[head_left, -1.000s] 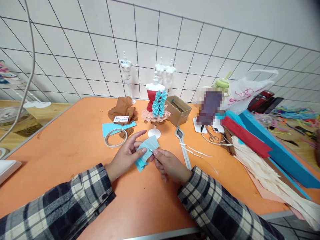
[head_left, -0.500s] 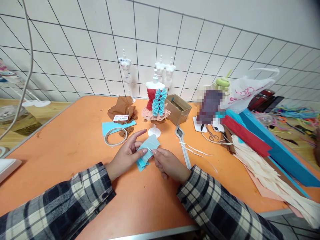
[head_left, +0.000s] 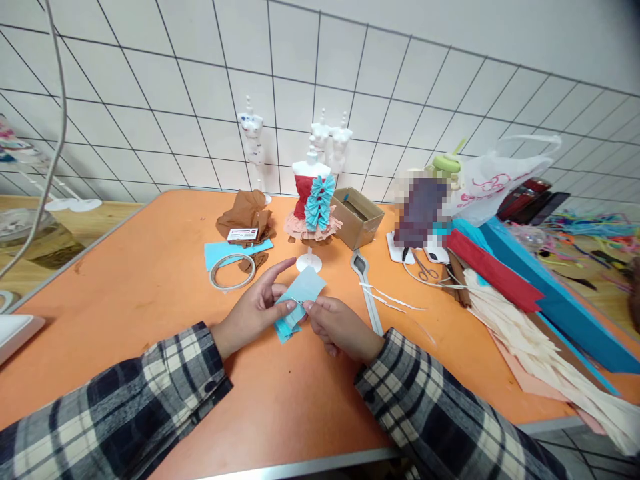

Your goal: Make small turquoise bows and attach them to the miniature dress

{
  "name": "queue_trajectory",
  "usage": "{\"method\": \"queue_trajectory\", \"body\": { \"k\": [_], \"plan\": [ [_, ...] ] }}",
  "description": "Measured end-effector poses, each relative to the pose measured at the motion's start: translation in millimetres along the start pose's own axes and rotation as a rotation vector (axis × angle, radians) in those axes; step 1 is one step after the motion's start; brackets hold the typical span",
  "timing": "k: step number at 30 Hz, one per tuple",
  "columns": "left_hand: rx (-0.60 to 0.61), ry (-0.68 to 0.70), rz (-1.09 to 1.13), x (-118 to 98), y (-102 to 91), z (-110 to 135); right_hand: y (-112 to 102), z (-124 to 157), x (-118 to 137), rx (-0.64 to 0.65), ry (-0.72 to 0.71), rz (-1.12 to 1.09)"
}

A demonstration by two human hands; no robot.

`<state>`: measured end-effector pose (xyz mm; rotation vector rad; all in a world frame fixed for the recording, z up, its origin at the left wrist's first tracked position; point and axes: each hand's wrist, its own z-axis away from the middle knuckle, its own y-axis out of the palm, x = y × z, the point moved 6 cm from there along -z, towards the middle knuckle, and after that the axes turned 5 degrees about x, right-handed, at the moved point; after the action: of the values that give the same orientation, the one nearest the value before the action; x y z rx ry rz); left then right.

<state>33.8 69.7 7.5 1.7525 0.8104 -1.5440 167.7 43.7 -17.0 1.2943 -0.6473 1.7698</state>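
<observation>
My left hand (head_left: 256, 308) pinches a light-blue piece of crepe paper (head_left: 308, 283) between thumb and fingers, with the index finger stretched out. The paper's lower end is folded and creased. From the right, my right hand (head_left: 344, 328) has its thumb and index finger closed at the paper's edge, by a thin pale line that could be a strip or a wire; what exactly they grip is too small to tell. Just behind the hands stands a mini dress form (head_left: 311, 169) in a red bodice, blue ruffles and a pink-and-brown skirt.
A tape roll (head_left: 232, 272), brown crepe paper (head_left: 241, 212) and a small white box (head_left: 243, 235) lie left. Right are a cardboard box (head_left: 358, 220), a grey strap-like piece (head_left: 367, 293), scissors (head_left: 426, 269) and cream paper strips (head_left: 520, 343). Bare white dress forms (head_left: 251, 137) stand behind.
The blue paper's upper end has shifted slightly up and right, and the paper shows a little longer. Both hands stay nearly in place.
</observation>
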Motion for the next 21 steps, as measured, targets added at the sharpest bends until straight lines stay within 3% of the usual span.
{"method": "queue_trajectory", "body": {
  "k": [15, 21],
  "plan": [
    [0.001, -0.054, 0.043, 5, -2.6, 2, 8, 4, 6, 0.112, -0.037, -0.193],
    [-0.034, -0.070, 0.015, 6, -6.8, 0, 14, 6, 6, 0.239, -0.032, -0.304]
  ]
}}
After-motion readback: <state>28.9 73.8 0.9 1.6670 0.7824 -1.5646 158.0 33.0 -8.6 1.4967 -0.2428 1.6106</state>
